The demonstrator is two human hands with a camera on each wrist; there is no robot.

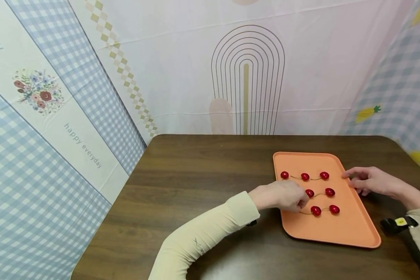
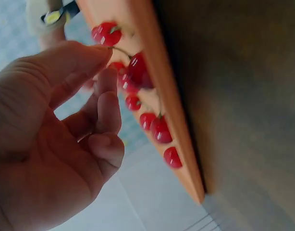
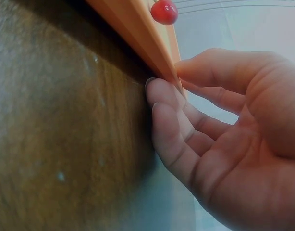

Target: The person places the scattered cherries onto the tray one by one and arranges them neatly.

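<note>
An orange tray lies on the table with several red cherries on it, set out in rough rows. My left hand is over the tray's left side. In the left wrist view, its thumb and forefinger pinch the thin stem of a cherry; that fruit is hidden behind the hand in the head view. Other cherries, such as one in the front row and one at the back, sit nearby. At the tray's right edge, my right hand holds the rim between thumb and fingers, as the right wrist view shows.
The dark wooden table extends to the left of the tray. Behind it hangs a pale patterned cloth, and blue checked cloth hangs at the left. A black strap device is at the right wrist.
</note>
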